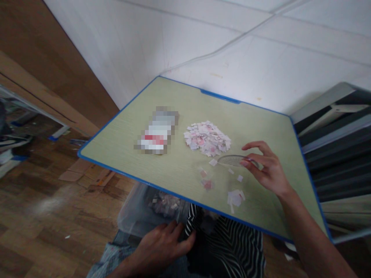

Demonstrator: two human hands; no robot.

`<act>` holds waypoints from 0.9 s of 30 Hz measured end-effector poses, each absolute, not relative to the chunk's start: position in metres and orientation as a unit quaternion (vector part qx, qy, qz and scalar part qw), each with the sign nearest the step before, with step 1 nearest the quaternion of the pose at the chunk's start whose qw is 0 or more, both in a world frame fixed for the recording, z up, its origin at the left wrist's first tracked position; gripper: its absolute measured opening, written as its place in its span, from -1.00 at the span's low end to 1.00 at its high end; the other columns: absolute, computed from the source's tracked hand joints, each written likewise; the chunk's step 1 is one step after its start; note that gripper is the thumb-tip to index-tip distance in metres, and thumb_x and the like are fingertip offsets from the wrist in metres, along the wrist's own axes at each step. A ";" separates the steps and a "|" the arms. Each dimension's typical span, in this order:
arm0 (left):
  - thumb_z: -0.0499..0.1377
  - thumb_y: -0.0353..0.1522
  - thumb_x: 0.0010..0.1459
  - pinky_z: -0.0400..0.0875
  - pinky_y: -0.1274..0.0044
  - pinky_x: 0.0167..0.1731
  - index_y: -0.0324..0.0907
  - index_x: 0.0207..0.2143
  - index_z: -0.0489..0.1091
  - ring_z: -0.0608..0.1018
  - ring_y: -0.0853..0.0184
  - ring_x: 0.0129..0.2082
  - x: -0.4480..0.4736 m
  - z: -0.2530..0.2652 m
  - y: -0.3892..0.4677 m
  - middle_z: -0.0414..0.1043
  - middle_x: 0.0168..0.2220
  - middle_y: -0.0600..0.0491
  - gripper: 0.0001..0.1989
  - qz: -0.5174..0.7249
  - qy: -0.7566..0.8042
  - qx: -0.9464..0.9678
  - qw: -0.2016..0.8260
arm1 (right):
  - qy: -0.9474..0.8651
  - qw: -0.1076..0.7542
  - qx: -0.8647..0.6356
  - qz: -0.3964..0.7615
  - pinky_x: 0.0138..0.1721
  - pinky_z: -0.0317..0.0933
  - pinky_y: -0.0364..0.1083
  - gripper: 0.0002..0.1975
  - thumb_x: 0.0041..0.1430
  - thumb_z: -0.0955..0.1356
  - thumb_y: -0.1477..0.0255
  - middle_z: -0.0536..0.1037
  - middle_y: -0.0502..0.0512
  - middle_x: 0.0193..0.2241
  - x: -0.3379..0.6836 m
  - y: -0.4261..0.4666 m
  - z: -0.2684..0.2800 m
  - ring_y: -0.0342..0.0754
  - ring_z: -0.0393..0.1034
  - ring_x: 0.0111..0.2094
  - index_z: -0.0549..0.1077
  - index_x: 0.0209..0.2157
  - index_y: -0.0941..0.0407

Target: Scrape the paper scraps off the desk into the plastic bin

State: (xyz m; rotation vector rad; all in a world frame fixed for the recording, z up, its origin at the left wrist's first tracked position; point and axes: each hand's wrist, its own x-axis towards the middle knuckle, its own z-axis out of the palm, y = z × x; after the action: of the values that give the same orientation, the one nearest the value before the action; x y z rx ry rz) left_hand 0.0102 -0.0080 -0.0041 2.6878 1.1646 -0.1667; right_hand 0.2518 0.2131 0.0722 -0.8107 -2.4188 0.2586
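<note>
My right hand [268, 172] is over the right part of a green board table [136, 116] with a blue rim. Its thumb and a finger pinch a thin, see-through, rounded piece with a dark edge [232, 159]; its exact kind is unclear. Just beyond and to the left lies a heap of small pale paper-like squares [207, 137]. A smaller cluster of pale pieces [236, 197] and a few loose ones lie nearer me. Below the table's front edge, my left hand [165, 241] rests palm down by my lap, fingers loosely stretched, beside striped cloth [232, 239].
On the table's left lies a blurred-out flat item [158, 131]. A clear plastic bin [127, 216] holding small packets stands under the front edge. A white wall [185, 42] borders the back, and dark folded panels [342, 150] stand at the right.
</note>
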 end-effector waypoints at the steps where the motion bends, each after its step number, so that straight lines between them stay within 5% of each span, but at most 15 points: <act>1: 0.07 -0.49 0.09 0.43 0.48 -0.43 -0.12 0.11 -0.01 0.47 0.21 -0.26 0.010 -0.004 -0.008 0.39 -0.19 -0.12 -0.46 -0.054 0.396 0.911 0.103 | -0.903 0.287 -0.304 0.097 -0.25 0.19 0.06 -0.89 0.05 0.31 0.46 0.39 0.13 -0.30 0.252 0.213 0.072 0.02 0.30 -0.22 0.41 -0.53 0.11; 7: 0.04 -0.49 0.10 0.43 0.47 -0.44 -0.12 0.12 -0.02 0.47 0.21 -0.27 0.010 -0.006 -0.008 0.38 -0.20 -0.12 -0.47 -0.050 0.399 0.909 0.111 | -0.884 0.333 -0.315 0.096 -0.26 0.22 0.03 -0.91 0.03 0.31 0.48 0.37 0.12 -0.30 0.254 0.213 0.074 0.00 0.29 -0.24 0.40 -0.53 0.10; 27: 0.06 -0.49 0.10 0.41 0.50 -0.47 -0.09 0.11 0.00 0.47 0.23 -0.30 0.011 -0.007 -0.008 0.38 -0.24 -0.09 -0.48 -0.039 0.406 0.907 0.106 | -0.898 0.297 -0.305 0.109 -0.23 0.22 0.06 -0.88 0.05 0.30 0.46 0.38 0.14 -0.29 0.250 0.212 0.072 0.02 0.31 -0.22 0.40 -0.54 0.11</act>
State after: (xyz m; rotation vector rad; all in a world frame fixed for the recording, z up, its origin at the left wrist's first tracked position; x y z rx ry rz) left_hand 0.0111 -0.0076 -0.0067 2.6713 1.1954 -0.1155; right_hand 0.2503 0.2116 0.0724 -0.8116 -2.3880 0.2899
